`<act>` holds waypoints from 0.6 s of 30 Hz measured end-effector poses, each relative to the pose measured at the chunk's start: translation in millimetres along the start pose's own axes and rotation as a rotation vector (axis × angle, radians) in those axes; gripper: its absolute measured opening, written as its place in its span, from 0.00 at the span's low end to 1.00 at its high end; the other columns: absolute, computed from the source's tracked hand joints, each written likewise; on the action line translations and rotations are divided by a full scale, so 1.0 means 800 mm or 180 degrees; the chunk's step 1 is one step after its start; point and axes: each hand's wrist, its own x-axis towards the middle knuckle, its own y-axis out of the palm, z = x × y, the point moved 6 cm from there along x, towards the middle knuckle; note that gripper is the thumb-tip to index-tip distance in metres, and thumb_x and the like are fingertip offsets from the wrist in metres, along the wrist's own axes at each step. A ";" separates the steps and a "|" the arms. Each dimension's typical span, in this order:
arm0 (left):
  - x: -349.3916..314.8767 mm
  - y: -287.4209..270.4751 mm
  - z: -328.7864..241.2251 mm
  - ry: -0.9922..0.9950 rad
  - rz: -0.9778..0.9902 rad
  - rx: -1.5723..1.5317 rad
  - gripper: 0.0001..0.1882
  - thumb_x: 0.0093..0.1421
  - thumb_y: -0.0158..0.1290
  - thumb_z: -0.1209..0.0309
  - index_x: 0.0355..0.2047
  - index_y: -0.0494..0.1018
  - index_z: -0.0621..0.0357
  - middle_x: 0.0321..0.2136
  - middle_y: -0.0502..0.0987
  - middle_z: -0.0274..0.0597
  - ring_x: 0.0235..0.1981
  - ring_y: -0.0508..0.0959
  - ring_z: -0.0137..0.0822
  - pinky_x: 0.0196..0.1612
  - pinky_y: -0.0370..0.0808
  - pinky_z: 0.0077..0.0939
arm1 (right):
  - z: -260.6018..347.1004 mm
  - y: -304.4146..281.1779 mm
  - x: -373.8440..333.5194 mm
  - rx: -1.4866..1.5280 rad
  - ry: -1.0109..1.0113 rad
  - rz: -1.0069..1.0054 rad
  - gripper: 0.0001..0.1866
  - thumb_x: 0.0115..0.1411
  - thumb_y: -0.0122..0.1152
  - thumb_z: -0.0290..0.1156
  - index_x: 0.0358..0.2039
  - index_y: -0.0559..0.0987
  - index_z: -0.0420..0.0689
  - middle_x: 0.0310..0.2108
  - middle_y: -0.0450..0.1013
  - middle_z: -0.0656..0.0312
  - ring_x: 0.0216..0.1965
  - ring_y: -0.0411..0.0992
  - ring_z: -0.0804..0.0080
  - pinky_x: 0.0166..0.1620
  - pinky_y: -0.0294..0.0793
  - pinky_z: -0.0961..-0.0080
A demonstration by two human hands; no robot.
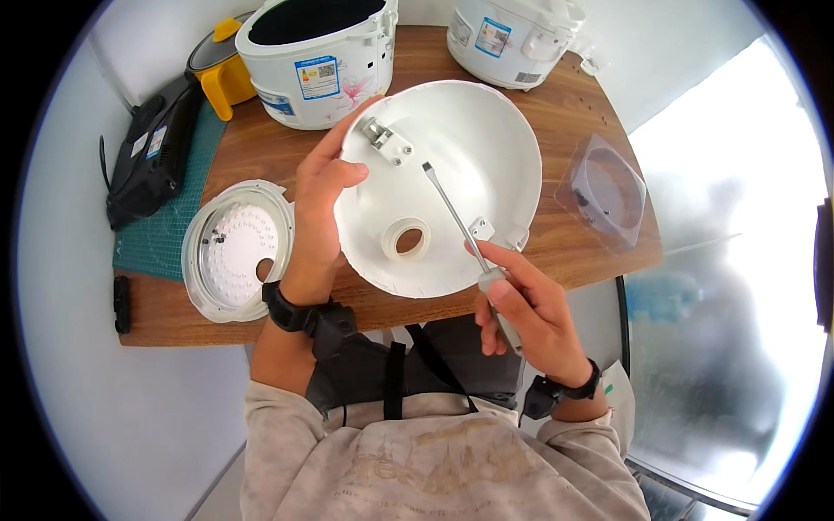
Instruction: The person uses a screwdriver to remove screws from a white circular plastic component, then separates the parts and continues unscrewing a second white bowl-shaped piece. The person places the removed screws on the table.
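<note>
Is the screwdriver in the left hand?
No, the right hand grips the screwdriver, while the left hand holds the white bowl-shaped shell.

My screwdriver [457, 217]: grey handle, silver shaft. Shell [486, 156] plain white. Bench [556, 247] brown woodgrain. Mat [174, 234] green, gridded. Cooker body [282, 74] white, pink floral.

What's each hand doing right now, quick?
Left hand: closed on the edge of the white lid shell.
Right hand: closed around the handle of a screwdriver.
</note>
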 end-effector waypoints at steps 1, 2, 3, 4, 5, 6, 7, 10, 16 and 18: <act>0.000 -0.002 -0.001 0.0042 -0.0023 -0.0039 0.37 0.53 0.47 0.71 0.65 0.65 0.70 0.58 0.74 0.53 0.58 0.75 0.40 0.62 0.70 0.30 | -0.003 0.005 0.002 0.0226 0.0023 -0.0023 0.23 0.75 0.47 0.32 0.67 0.67 0.42 0.29 0.73 0.66 0.21 0.71 0.83 0.23 0.68 0.84; -0.001 -0.002 -0.001 0.0065 -0.0016 0.0021 0.37 0.53 0.47 0.71 0.65 0.65 0.70 0.58 0.74 0.54 0.58 0.75 0.40 0.63 0.70 0.31 | -0.005 0.010 0.004 0.0273 0.0044 0.0002 0.23 0.75 0.47 0.33 0.68 0.66 0.42 0.29 0.73 0.65 0.21 0.71 0.83 0.23 0.67 0.84; -0.001 -0.003 -0.001 0.0096 -0.0014 0.0075 0.37 0.53 0.47 0.71 0.65 0.64 0.70 0.58 0.74 0.54 0.58 0.75 0.40 0.63 0.70 0.31 | -0.006 0.014 0.006 0.0309 0.0065 0.0032 0.23 0.75 0.46 0.33 0.68 0.66 0.41 0.28 0.73 0.65 0.20 0.70 0.83 0.23 0.67 0.85; -0.002 -0.004 -0.001 0.0129 -0.0013 0.0129 0.37 0.53 0.47 0.71 0.66 0.64 0.70 0.58 0.74 0.54 0.58 0.75 0.41 0.63 0.70 0.31 | -0.007 0.017 0.008 0.0344 0.0085 0.0063 0.24 0.75 0.46 0.33 0.68 0.65 0.41 0.28 0.73 0.65 0.20 0.70 0.83 0.23 0.67 0.85; -0.001 -0.003 -0.001 0.0150 -0.0004 0.0152 0.37 0.53 0.48 0.71 0.66 0.64 0.70 0.59 0.73 0.54 0.58 0.76 0.41 0.62 0.71 0.31 | -0.008 0.019 0.009 0.0279 0.0037 0.0061 0.24 0.75 0.46 0.33 0.68 0.65 0.41 0.28 0.73 0.65 0.20 0.70 0.84 0.23 0.66 0.85; -0.001 -0.003 -0.001 0.0170 0.0000 0.0174 0.37 0.53 0.48 0.71 0.66 0.64 0.70 0.59 0.73 0.55 0.58 0.76 0.41 0.62 0.71 0.31 | -0.009 0.021 0.011 0.0212 -0.0006 0.0062 0.24 0.75 0.46 0.33 0.68 0.65 0.41 0.28 0.73 0.65 0.20 0.69 0.84 0.23 0.66 0.86; -0.001 -0.002 0.000 0.0191 0.0003 0.0196 0.37 0.53 0.48 0.71 0.66 0.64 0.70 0.59 0.73 0.55 0.58 0.76 0.41 0.62 0.71 0.31 | -0.010 0.022 0.012 0.0146 -0.0050 0.0065 0.24 0.75 0.46 0.33 0.68 0.65 0.41 0.28 0.73 0.65 0.20 0.69 0.84 0.23 0.66 0.86; -0.001 -0.003 0.002 0.0142 -0.0007 0.0079 0.37 0.53 0.48 0.72 0.66 0.64 0.70 0.59 0.73 0.55 0.58 0.76 0.41 0.62 0.71 0.32 | -0.012 0.022 0.014 0.0009 -0.0211 0.0000 0.24 0.75 0.47 0.33 0.68 0.65 0.40 0.28 0.73 0.65 0.20 0.69 0.84 0.23 0.66 0.85; -0.003 0.000 -0.003 0.0204 0.0029 0.0231 0.37 0.53 0.48 0.71 0.66 0.65 0.69 0.59 0.74 0.54 0.58 0.75 0.40 0.63 0.70 0.31 | -0.008 0.026 0.016 0.0001 -0.0173 -0.0003 0.24 0.75 0.47 0.32 0.68 0.65 0.40 0.29 0.74 0.65 0.20 0.68 0.84 0.23 0.67 0.85; -0.004 0.001 -0.004 0.0348 0.0002 0.0353 0.36 0.54 0.48 0.71 0.66 0.65 0.69 0.59 0.74 0.53 0.58 0.75 0.40 0.63 0.70 0.30 | -0.008 0.028 0.014 -0.0014 -0.0084 -0.0053 0.23 0.75 0.47 0.32 0.68 0.66 0.41 0.29 0.74 0.65 0.19 0.68 0.84 0.23 0.66 0.85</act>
